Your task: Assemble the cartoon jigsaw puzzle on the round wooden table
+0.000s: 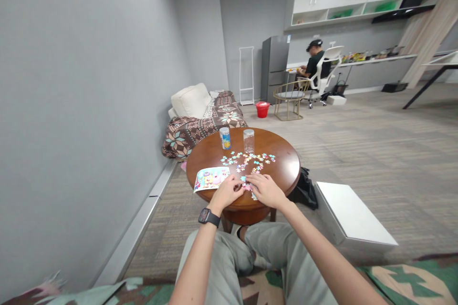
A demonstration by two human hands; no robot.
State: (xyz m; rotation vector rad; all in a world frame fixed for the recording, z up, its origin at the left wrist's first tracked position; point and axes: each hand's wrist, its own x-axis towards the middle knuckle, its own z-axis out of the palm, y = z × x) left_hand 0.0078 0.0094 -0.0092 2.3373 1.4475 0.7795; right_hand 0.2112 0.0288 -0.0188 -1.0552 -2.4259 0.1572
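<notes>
Loose jigsaw puzzle pieces (246,159) are scattered over the round brown table (282,152). At the near edge, my left hand (227,193), with a black watch on its wrist, has thumb and forefinger closed at a pink puzzle piece (247,187). Opposite it, my right hand (265,190) lies palm down, fingers stretched out over the pieces and partly hiding them. A light-blue piece (243,178) shows between the two hands. Left of them lies a printed picture sheet (211,177) with cartoon figures.
Behind the pieces stand a blue-labelled can (225,138) and a clear jar (249,141) with a silver lid. A white box (354,212) and a black bag (306,188) are on the floor at right. Farther back, a person (315,64) sits near a fridge (275,66).
</notes>
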